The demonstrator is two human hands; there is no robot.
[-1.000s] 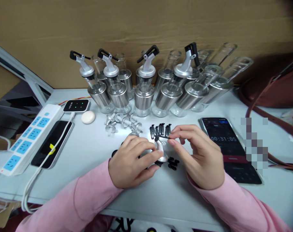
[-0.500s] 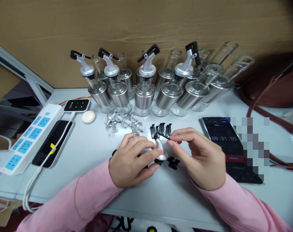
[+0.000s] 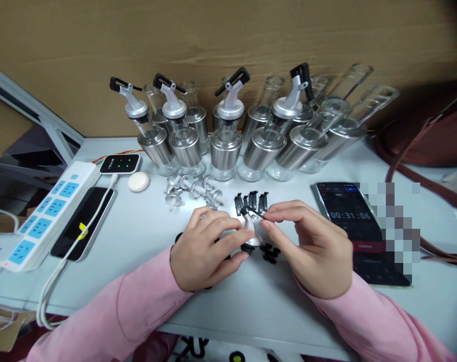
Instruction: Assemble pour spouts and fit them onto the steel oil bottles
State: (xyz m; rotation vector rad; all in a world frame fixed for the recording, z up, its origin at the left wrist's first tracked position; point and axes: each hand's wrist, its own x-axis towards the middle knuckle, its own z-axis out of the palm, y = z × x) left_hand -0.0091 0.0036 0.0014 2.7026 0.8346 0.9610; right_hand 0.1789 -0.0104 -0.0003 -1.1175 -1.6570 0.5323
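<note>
L hand [image 3: 211,251] (palm down, fingers curled): closed on a silver spout [image 3: 256,241], index finger across its body, thumb low by its black base [image 3: 247,248]. R hand [image 3: 319,251]: thumb & index finger pinching 1 end of a thin black lever [image 3: 257,213], other fingers bent; lever slants up toward the L hand, far end at the spout's tip; whether joined, can't tell. Spout stands approx. upright btwn the hands, above the near-middle of the white table [image 3: 247,311]. Close by: small black caps [image 3: 272,260], loose, just R of spout; loose levers [image 3: 252,201] in a row just behind it; dark parts [image 3: 178,238], mostly hidden behind L hand. Farther back, L of the loose levers: a heap of silver pieces [image 3: 196,189]. Rear: glass-&-metal bottles, incl. 4 fitted bottles [image 3: 226,152] w/ spouts & black levers on top, plus bare bottles [image 3: 303,145] behind & to R; cardboard [image 3: 228,30] behind all. R side: timer phone [image 3: 337,203], lying flat, & brown bag [image 3: 421,136]. L side: power strip [image 3: 36,230], dark phone [image 3: 72,229] w/ cable [image 3: 100,203] across it, hotspot box [image 3: 121,164], round white disc [image 3: 138,182] just beside the box.
</note>
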